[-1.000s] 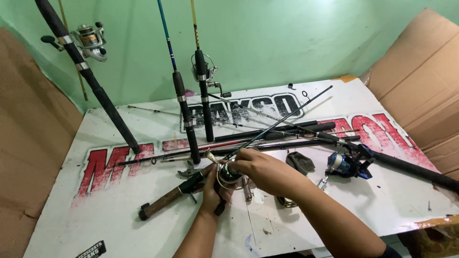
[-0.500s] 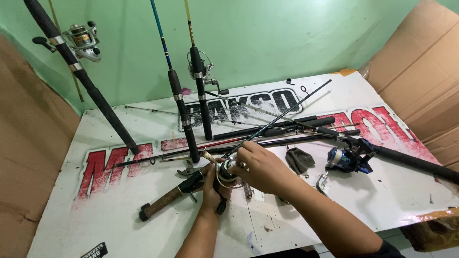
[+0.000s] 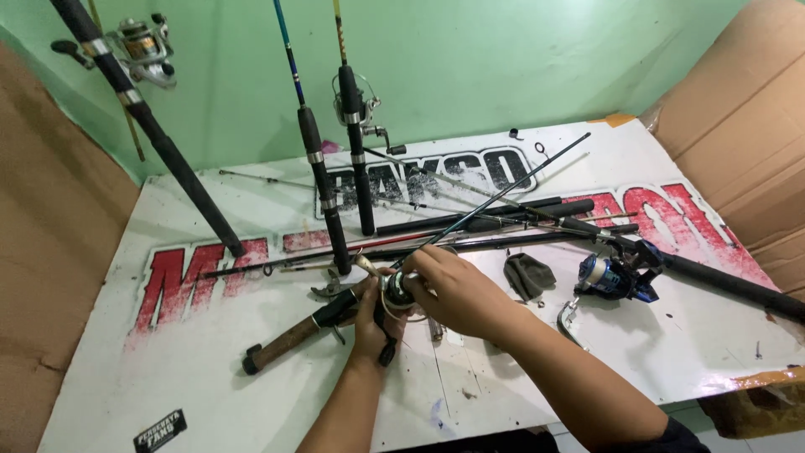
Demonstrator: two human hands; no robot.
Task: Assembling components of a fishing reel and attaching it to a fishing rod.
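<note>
Biggest worry for me: that long thin rod tip (image 3: pixel 495 200) could snag the loose rods (image 3: pixel 503 226) lying across the table (image 3: pixel 193 369) if I twist. My left hand (image 3: pixel 366 323) is clenched around the rod handle (image 3: pixel 289 338), my right hand (image 3: pixel 457 289) pinches the reel (image 3: pixel 398 292), fingers curled over it, I think

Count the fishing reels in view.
4: one on the leaning rod top left, one on the upright rod, a blue one lying right, one in the hands. More may be hidden.
</note>
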